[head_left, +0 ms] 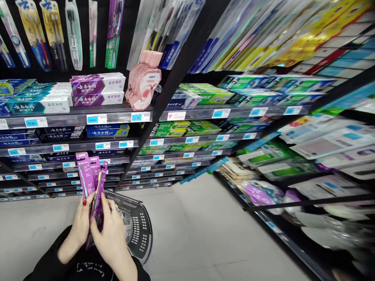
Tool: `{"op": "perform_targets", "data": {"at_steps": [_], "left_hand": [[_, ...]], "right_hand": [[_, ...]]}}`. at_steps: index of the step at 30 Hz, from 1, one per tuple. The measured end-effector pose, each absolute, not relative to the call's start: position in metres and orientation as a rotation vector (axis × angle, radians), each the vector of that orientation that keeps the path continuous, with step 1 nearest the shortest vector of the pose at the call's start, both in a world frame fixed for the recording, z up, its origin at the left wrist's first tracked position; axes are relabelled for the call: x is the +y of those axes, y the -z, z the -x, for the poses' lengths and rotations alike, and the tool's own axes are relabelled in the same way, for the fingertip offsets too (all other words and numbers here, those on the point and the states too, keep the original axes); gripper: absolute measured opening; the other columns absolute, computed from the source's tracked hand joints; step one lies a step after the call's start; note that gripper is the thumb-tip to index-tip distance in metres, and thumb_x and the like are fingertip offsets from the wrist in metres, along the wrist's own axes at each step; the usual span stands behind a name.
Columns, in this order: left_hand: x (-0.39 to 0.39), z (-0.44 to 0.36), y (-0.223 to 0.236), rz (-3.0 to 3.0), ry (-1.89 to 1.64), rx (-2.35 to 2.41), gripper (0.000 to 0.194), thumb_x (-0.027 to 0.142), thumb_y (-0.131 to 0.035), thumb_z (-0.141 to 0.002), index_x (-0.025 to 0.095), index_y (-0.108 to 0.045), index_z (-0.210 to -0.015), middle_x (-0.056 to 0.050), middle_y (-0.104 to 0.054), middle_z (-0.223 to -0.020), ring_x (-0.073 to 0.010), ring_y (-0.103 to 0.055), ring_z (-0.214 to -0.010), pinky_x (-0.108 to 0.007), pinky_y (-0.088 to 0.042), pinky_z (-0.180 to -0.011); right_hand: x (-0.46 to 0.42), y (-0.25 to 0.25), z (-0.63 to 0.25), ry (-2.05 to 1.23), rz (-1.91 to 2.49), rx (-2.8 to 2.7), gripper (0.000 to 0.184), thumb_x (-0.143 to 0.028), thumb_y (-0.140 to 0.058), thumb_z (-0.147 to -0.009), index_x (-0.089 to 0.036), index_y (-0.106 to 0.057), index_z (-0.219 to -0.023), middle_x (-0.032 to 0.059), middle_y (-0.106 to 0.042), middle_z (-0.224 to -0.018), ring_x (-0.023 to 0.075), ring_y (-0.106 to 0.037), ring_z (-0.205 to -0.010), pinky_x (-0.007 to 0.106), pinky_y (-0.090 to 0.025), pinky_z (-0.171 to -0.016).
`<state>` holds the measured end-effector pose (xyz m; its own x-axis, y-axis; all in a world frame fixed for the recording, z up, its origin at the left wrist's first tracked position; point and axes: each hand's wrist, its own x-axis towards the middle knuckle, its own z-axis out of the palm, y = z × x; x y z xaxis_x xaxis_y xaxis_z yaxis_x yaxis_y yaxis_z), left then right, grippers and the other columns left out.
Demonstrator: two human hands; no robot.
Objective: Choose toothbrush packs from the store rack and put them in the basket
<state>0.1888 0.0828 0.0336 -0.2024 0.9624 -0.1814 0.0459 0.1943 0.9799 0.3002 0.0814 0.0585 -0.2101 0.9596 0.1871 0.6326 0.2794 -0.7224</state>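
Note:
Several purple toothbrush packs (87,175) are fanned out between my two hands, in front of the lower shelves. My left hand (78,226) is closed on their left side, with the thumb lying over the front of one pack. From the right, my right hand (109,234) grips the rightmost pack, which tilts and stands a little apart at the top. The lower ends of the packs are partly hidden by my fingers. Below and behind my right hand is a dark shopping basket (137,230) with a slotted wall.
Shelves of boxed toothpaste (98,89) rise ahead, with price tags along the shelf edges (96,118). Packaged toothbrushes (114,35) hang above. Pink bottles (143,84) stand by a dark upright post. More shelving (278,230) lines the right side of the grey floor (199,230).

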Motion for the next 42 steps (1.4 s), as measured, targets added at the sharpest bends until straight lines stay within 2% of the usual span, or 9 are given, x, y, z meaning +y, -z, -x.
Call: {"op": "perform_targets", "data": {"at_steps": [4, 7, 10, 15, 19, 22, 30, 39, 42], "left_hand": [[0.085, -0.191, -0.036, -1.124, -1.167, 1.409, 0.050, 0.049, -0.028, -0.086, 0.023, -0.057, -0.117, -0.005, -0.048, -0.131, -0.0246, -0.035, -0.125, -0.037, -0.019, -0.107], [0.090, -0.193, -0.041, -1.195, -1.172, 1.394, 0.042, 0.045, -0.040, -0.084, 0.024, -0.060, -0.114, -0.006, -0.050, -0.128, -0.0253, -0.040, -0.121, -0.036, -0.024, -0.105], [0.094, -0.194, -0.044, -1.195, -1.176, 1.448, 0.034, 0.038, -0.053, -0.078, 0.025, -0.064, -0.108, -0.007, -0.056, -0.119, -0.0267, -0.047, -0.113, -0.037, -0.032, -0.100], [0.096, -0.188, -0.045, -1.199, -1.157, 1.480, 0.029, 0.028, -0.058, -0.075, 0.024, -0.067, -0.102, -0.006, -0.063, -0.110, -0.0277, -0.049, -0.111, -0.038, -0.033, -0.099], [0.095, -0.181, -0.048, -1.192, -1.200, 1.356, 0.042, 0.026, -0.059, -0.075, 0.027, -0.056, -0.117, -0.004, -0.053, -0.128, -0.0262, -0.042, -0.120, -0.036, -0.031, -0.101], [0.093, -0.181, -0.051, -1.087, -1.266, 1.236, 0.054, 0.028, -0.063, -0.072, 0.028, -0.048, -0.124, -0.004, -0.044, -0.136, -0.0269, -0.042, -0.121, -0.034, -0.034, -0.100], [0.087, -0.187, -0.053, -0.961, -1.283, 1.086, 0.059, 0.025, -0.062, -0.074, 0.030, -0.039, -0.129, -0.005, -0.036, -0.140, -0.0269, -0.039, -0.123, -0.033, -0.037, -0.098], [0.083, -0.191, -0.050, -0.849, -1.295, 0.939, 0.061, 0.021, -0.063, -0.075, 0.033, -0.036, -0.129, -0.005, -0.046, -0.133, -0.0264, -0.048, -0.115, -0.032, -0.045, -0.090], [0.082, -0.190, -0.050, -0.871, -1.271, 0.978, 0.062, 0.021, -0.064, -0.074, 0.032, -0.036, -0.129, -0.005, -0.045, -0.134, -0.0274, -0.046, -0.118, -0.034, -0.043, -0.093]], "right_hand": [[0.087, -0.053, -0.303, -0.724, 1.465, -1.730, 0.045, -0.015, -0.041, -0.076, -0.017, -0.046, -0.121, 0.0110, -0.060, -0.105, 0.0246, -0.059, -0.091, 0.036, -0.047, -0.075], [0.095, -0.049, -0.311, -0.980, 1.442, -1.542, 0.025, -0.019, -0.038, -0.081, -0.019, -0.056, -0.098, 0.0042, -0.063, -0.077, 0.0207, -0.060, -0.069, 0.031, -0.045, -0.064], [0.104, -0.041, -0.317, -1.270, 1.252, -1.263, 0.017, -0.023, -0.041, -0.081, -0.021, -0.056, -0.088, 0.0010, -0.062, -0.076, 0.0183, -0.058, -0.073, 0.028, -0.044, -0.068], [0.111, -0.030, -0.325, -1.372, 1.157, -0.942, 0.014, -0.025, -0.044, -0.079, -0.020, -0.056, -0.082, -0.0008, -0.060, -0.078, 0.0160, -0.054, -0.073, 0.025, -0.041, -0.067], [0.112, -0.033, -0.336, -1.270, 1.205, -0.878, 0.013, -0.027, -0.042, -0.080, -0.021, -0.052, -0.074, -0.0037, -0.052, -0.067, 0.0135, -0.048, -0.063, 0.023, -0.038, -0.061], [0.111, -0.036, -0.337, -1.119, 1.331, -0.994, 0.014, -0.026, -0.039, -0.082, -0.022, -0.048, -0.071, -0.0044, -0.050, -0.062, 0.0136, -0.046, -0.059, 0.023, -0.035, -0.059], [0.096, -0.038, -0.317, -0.979, 1.452, -1.227, 0.018, -0.025, -0.031, -0.088, -0.022, -0.047, -0.082, 0.0003, -0.059, -0.069, 0.0168, -0.055, -0.061, 0.026, -0.037, -0.059], [0.090, -0.037, -0.309, -1.066, 1.375, -1.440, 0.018, -0.025, -0.028, -0.090, -0.022, -0.044, -0.082, 0.0006, -0.058, -0.071, 0.0164, -0.057, -0.063, 0.025, -0.039, -0.057], [0.092, -0.037, -0.315, -0.923, 1.473, -1.622, 0.023, -0.026, -0.029, -0.089, -0.021, -0.045, -0.074, 0.0016, -0.055, -0.067, 0.0183, -0.055, -0.063, 0.027, -0.037, -0.058]]}}
